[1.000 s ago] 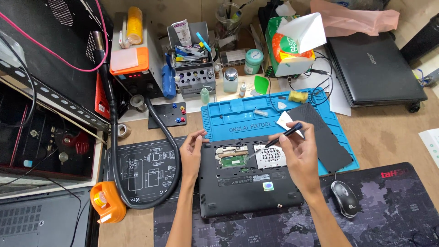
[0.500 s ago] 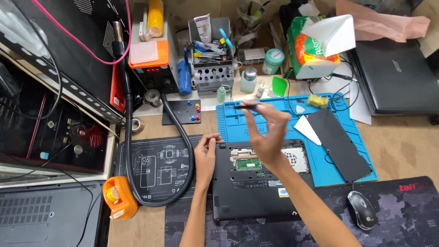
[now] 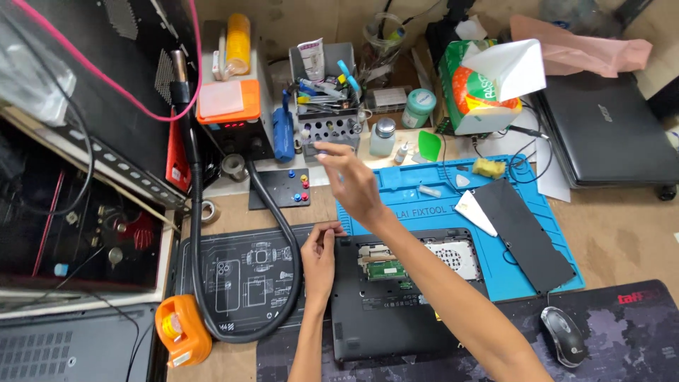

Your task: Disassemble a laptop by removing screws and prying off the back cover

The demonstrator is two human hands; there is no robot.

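A black laptop (image 3: 396, 311) lies upside down in front of me, its bottom cover off and the green board (image 3: 387, 270) exposed. My left hand (image 3: 320, 256) rests flat on the laptop's upper left corner and grips nothing. My right hand (image 3: 348, 181) is raised over the blue repair mat (image 3: 424, 185), reaching toward the grey tool rack (image 3: 327, 127). Its fingertips pinch a thin tool, blurred by motion. The removed black cover panel (image 3: 527, 233) lies on the mat's right side.
A black hose (image 3: 272, 212) loops from the orange-topped station (image 3: 230, 106) across a dark printed mat (image 3: 240, 279). An orange tape roll holder (image 3: 182, 329), a mouse (image 3: 564, 336), a closed laptop (image 3: 608, 131), bottles and a tissue pack (image 3: 488, 85) crowd the desk.
My right hand lifted off the open laptop with the thin tool and swung up and left toward the tool rack. The left hand stayed on the laptop's corner.
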